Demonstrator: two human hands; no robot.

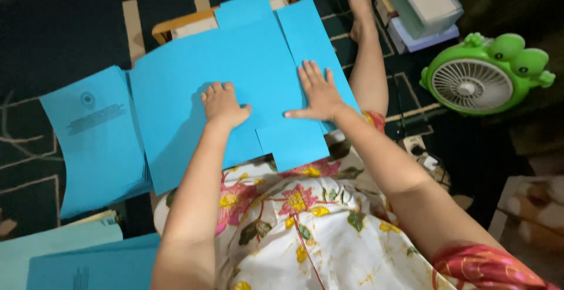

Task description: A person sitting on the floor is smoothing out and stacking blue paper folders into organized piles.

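A floral-printed lap [305, 231] is seen nearest. Across it a large blue card sheet [194, 84] is spread. The left hand [223, 105] is pressed on it with fingers curled, grasping nothing; the right hand [318, 93] is laid flat, fingers spread. A blue stack [94, 137] lies just beside the sheet's left edge.
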